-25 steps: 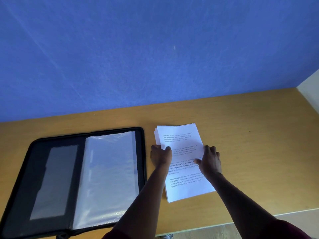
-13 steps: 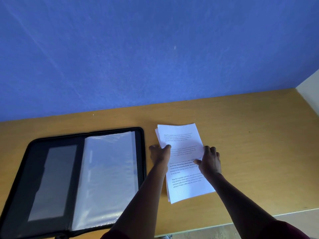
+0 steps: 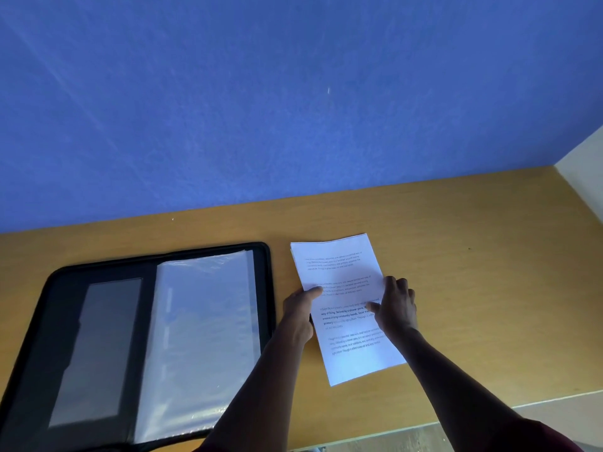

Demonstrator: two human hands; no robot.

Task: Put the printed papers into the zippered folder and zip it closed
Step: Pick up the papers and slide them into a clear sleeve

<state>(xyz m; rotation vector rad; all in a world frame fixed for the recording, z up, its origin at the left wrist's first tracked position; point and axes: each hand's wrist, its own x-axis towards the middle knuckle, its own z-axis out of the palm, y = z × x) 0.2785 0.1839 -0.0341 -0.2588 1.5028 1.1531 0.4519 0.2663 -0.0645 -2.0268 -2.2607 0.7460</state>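
A stack of white printed papers (image 3: 342, 269) lies on the wooden desk, right of centre. My left hand (image 3: 298, 309) holds its left edge, thumb on top of the sheets. My right hand (image 3: 396, 308) holds the right edge, thumb pressed on the page and fingers curled over the side. The black zippered folder (image 3: 52, 288) lies open flat at the left, with a grey inner pocket (image 3: 98, 350) on its left half and clear plastic sleeves (image 3: 202, 334) on its right half.
The wooden desk (image 3: 473, 288) runs to a blue wall (image 3: 293, 109) at the back. A white wall (image 3: 584, 158) borders the desk at the far right. The desk's front edge shows at the lower right, with floor beyond it.
The stack has been squared up: the sheets that stuck out at its left side now line up. Both hands stay on the paper's edges; my left hand slid slightly left.
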